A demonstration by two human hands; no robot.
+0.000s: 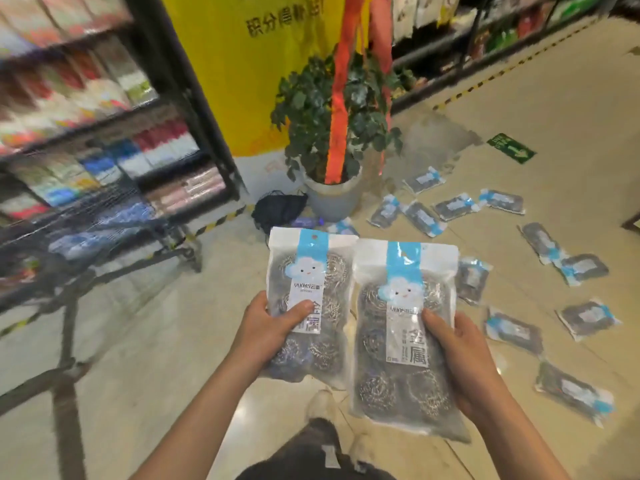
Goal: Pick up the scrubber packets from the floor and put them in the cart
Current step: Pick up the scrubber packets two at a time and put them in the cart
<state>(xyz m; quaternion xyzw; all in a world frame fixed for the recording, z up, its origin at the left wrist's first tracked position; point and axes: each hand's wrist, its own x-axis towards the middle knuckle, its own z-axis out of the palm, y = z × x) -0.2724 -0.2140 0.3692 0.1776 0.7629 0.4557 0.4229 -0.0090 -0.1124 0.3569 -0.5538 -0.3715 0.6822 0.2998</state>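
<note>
My left hand (266,327) grips a clear scrubber packet (308,271) with a blue header and steel-wool balls inside, held upright at centre. Beside it, my right hand (460,355) grips a second, matching scrubber packet (401,382). Several more packets (512,329) lie scattered on the beige floor to the right and beyond. The dark wire cart (86,237) stands at the left, blurred, with blue items in its basket.
A potted plant (332,199) with a red ribbon stands ahead on the floor, a dark net bag (277,209) next to it. Stocked shelves (104,116) rise behind the cart. A yellow banner hangs at the back. My leg and shoe show at the bottom centre.
</note>
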